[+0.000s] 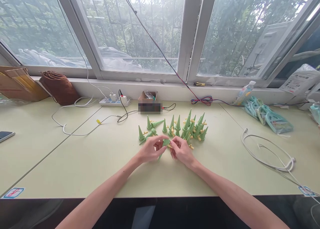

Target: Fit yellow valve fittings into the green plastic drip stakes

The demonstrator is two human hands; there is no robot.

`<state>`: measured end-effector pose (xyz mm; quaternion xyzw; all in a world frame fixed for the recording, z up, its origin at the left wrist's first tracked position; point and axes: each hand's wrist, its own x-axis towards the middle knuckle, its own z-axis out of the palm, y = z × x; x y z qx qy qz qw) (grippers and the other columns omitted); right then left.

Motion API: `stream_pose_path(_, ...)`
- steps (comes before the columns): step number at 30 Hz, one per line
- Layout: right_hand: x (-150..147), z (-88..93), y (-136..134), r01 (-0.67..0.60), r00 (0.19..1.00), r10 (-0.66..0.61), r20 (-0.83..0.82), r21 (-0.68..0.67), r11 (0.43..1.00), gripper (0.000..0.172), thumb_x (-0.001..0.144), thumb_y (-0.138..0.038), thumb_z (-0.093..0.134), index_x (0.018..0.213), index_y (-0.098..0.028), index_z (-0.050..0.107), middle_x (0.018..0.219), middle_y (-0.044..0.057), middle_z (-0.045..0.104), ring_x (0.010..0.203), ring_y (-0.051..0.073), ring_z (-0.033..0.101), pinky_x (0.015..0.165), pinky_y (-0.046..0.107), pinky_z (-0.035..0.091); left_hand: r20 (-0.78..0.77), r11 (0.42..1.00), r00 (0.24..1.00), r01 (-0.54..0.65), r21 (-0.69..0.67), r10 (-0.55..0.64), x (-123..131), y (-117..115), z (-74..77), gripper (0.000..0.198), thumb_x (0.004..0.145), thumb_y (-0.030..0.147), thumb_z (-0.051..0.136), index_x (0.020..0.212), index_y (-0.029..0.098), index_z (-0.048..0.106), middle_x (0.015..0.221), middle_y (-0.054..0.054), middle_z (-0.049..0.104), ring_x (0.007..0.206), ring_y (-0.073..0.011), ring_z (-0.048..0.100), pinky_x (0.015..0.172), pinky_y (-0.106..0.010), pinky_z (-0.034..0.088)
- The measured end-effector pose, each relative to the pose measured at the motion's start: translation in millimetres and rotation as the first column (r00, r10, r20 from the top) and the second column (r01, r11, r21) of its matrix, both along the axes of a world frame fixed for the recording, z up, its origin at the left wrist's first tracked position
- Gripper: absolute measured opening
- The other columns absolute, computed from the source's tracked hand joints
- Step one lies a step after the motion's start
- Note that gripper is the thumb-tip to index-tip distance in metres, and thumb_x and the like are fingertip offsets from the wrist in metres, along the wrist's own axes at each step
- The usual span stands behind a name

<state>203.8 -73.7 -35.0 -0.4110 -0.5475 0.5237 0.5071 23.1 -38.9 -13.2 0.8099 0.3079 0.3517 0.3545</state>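
Note:
My left hand (150,149) is closed around a green plant watering spike (166,142), its wide end up and its thin tip slanting down below the fingers. My right hand (183,152) pinches a small yellow valve (169,145) at the side of that spike. The fingers partly hide where valve and spike meet. Just beyond my hands several green spikes (177,125) stand point-up, many with yellow valves sticking out. To the left, a few more spikes (157,123) lie on their sides.
A small cardboard box (144,96) and a power strip (113,101) stand along the window side. White cables (65,130) loop at left and right. Bagged light-green items (272,117) and a bottle (246,90) are at right; a brown pouch (58,87) and a phone (6,135) are at left.

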Motion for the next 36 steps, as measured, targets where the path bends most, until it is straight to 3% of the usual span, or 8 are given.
stream_pose_path(6,-3,3.8,0,-0.055,0.985,0.039,-0.167,-0.096,0.994,0.037,0.084,-0.051,0.066,0.073,-0.02,0.048,0.055,-0.006,0.053,0.035,0.008,0.046,0.031,0.02,0.033,-0.041,0.981,0.999,-0.018,0.191,0.026,0,0,-4.5,0.024,0.089,0.023,0.054,0.11,0.017,0.063,0.077,-0.003,0.061,0.057,-0.0088,0.05,0.055,-0.021,0.046)
stream_pose_path(15,-1,7.8,1,-0.212,0.92,0.087,-0.383,-0.299,0.93,0.039,0.074,-0.046,0.076,0.072,-0.019,0.048,0.056,-0.007,0.05,0.036,0.003,0.036,0.033,0.017,0.02,-0.138,0.92,0.99,0.032,0.391,0.024,-4,1,-12.5,0.023,0.095,0.026,0.046,0.108,0.02,0.063,0.078,-0.004,0.058,0.058,-0.0111,0.045,0.055,-0.023,0.041)
stream_pose_path(24,-3,13.3,0,-0.139,0.923,0.008,-0.385,-0.314,0.939,0.039,0.072,-0.044,0.078,0.074,-0.019,0.048,0.056,-0.006,0.053,0.038,0.005,0.039,0.036,0.018,0.021,-0.172,0.892,0.981,0.001,0.452,0.086,-5,3,-12.7,0.029,0.096,0.022,0.047,0.122,0.026,0.06,0.087,-0.005,0.061,0.061,-0.0106,0.05,0.058,-0.024,0.042)
stream_pose_path(27,-3,9.9,1,-0.101,0.927,-0.003,-0.375,-0.255,0.962,0.037,0.076,-0.045,0.076,0.074,-0.019,0.05,0.057,-0.005,0.054,0.038,0.005,0.04,0.036,0.018,0.023,-0.075,0.925,0.995,-0.036,0.379,0.07,-3,2,-11.9,0.037,0.094,0.022,0.052,0.131,0.028,0.052,0.095,-0.004,0.061,0.063,-0.0084,0.054,0.057,-0.021,0.046)
stream_pose_path(31,-2,9.0,1,0.019,0.955,-0.046,-0.292,-0.095,0.995,0.035,0.083,-0.048,0.07,0.076,-0.019,0.052,0.059,-0.004,0.055,0.04,0.007,0.044,0.036,0.02,0.03,0.076,0.979,0.994,-0.09,0.185,0.077,1,0,-7.2,0.043,0.091,0.027,0.058,0.131,0.026,0.044,0.102,-0.005,0.058,0.066,-0.0077,0.059,0.052,-0.017,0.048)
stream_pose_path(33,-1,10.0,0,0.095,0.968,-0.093,-0.234,-0.004,0.995,0.033,0.086,-0.048,0.067,0.078,-0.02,0.052,0.059,-0.004,0.055,0.041,0.008,0.046,0.036,0.021,0.033,0.136,0.991,0.986,-0.112,0.075,0.101,2,0,-2.6,0.036,0.09,0.03,0.059,0.123,0.023,0.047,0.097,-0.003,0.057,0.066,-0.0082,0.059,0.053,-0.018,0.05)
stream_pose_path(36,0,10.1,-3,0.166,0.978,-0.15,-0.148,0.109,0.98,0.029,0.091,-0.046,0.062,0.079,-0.021,0.05,0.06,-0.005,0.051,0.042,0.009,0.046,0.038,0.022,0.035,0.216,0.985,0.968,-0.097,-0.143,0.127,1,2,3.9,0.022,0.093,0.039,0.055,0.094,0.017,0.054,0.073,0.001,0.056,0.054,-0.0078,0.057,0.048,-0.018,0.047)
